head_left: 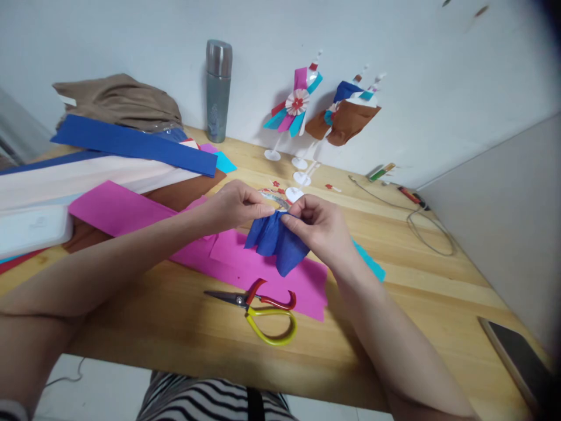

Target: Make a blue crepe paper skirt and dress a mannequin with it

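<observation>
The left hand [240,203] and right hand [316,223] pinch the top edge of the gathered blue paper [279,242], holding it above the pink paper [312,287]. Scissors [239,300] lie partly on the pink paper; beyond it, a flask [218,96] stands on the counter [421,292].

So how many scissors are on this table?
1: red-and-yellow scissors, partly on the magenta paper, lower in view than the blue paper. More could be hidden under the piled paper.
</observation>
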Demonstrator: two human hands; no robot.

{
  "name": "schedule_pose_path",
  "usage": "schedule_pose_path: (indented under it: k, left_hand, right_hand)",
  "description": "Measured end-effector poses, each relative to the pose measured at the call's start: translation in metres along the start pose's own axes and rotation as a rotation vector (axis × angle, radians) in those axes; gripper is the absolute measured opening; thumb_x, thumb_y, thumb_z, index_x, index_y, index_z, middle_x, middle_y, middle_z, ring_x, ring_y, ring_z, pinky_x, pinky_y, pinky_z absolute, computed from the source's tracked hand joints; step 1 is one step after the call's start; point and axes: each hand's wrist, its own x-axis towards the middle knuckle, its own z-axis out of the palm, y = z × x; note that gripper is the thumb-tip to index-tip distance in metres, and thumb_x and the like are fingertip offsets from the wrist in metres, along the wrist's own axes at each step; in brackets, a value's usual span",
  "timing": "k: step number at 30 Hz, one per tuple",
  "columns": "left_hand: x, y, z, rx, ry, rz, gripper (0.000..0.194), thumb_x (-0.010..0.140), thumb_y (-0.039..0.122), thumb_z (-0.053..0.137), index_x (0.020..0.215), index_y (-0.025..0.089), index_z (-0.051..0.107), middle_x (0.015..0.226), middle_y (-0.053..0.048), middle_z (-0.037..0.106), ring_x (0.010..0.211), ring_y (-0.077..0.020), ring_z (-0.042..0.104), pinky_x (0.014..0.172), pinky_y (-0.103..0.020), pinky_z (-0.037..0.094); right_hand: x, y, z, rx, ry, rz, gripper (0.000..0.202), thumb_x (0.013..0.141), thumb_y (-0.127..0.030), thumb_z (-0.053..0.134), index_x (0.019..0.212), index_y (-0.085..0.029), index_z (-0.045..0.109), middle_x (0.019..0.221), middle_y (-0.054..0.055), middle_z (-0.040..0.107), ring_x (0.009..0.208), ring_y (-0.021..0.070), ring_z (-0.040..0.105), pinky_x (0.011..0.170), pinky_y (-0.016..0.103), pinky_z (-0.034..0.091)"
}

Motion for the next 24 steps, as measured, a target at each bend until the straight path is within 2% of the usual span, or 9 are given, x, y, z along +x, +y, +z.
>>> schedule_pose_path:
  k: [5,9,12,19,24]
  left_hand:
    - [0.001,-0.006,-0.002,0.012,-0.036,0.029,0.040,0.082,0.035,0.059,0.049,0.014,0.051,0.046,0.004,0.038,0.048,-0.0062,0.033,0.046,-0.022,0.021]
    - [0.002,-0.007,-0.006,-0.043,-0.166,0.082,0.040,0.082,0.033,0.060,0.048,0.014,0.053,0.045,0.004,0.039,0.047,-0.0064,0.035,0.046,-0.022,0.024]
    - [0.002,-0.006,-0.009,-0.070,-0.230,0.065,0.037,0.082,0.032,0.061,0.050,0.014,0.056,0.043,0.004,0.041,0.043,-0.0058,0.035,0.044,-0.021,0.023]
    - [0.003,-0.014,-0.014,-0.080,-0.173,-0.082,0.047,0.085,0.034,0.060,0.044,0.015,0.048,0.041,0.002,0.043,0.041,-0.0051,0.034,0.043,-0.021,0.024]
    - [0.003,-0.016,-0.016,-0.105,-0.160,-0.109,0.051,0.087,0.036,0.060,0.043,0.015,0.045,0.040,0.002,0.044,0.041,-0.0047,0.034,0.044,-0.020,0.023]
  right_hand:
    - [0.001,-0.003,-0.003,0.029,-0.011,0.059,0.037,0.064,-0.038,0.080,0.061,-0.022,0.046,0.051,-0.006,0.045,0.046,0.0077,0.038,0.045,0.024,0.031]
    - [0.004,-0.004,-0.007,0.052,-0.012,0.134,0.048,0.050,-0.042,0.089,0.055,-0.022,0.045,0.047,-0.007,0.043,0.044,0.0063,0.035,0.042,0.023,0.026]
    - [0.007,0.000,-0.007,0.025,-0.007,0.150,0.053,0.044,-0.046,0.091,0.052,-0.021,0.044,0.046,-0.008,0.042,0.044,0.0058,0.035,0.042,0.022,0.025]
    - [0.006,0.000,-0.009,-0.056,-0.018,0.077,0.041,0.063,-0.046,0.081,0.058,-0.022,0.048,0.050,-0.005,0.045,0.047,0.0078,0.037,0.044,0.025,0.028]
    - [0.003,-0.008,-0.014,-0.051,-0.063,0.055,0.029,0.067,-0.041,0.074,0.062,-0.021,0.054,0.053,-0.004,0.049,0.049,0.0096,0.041,0.047,0.026,0.034]
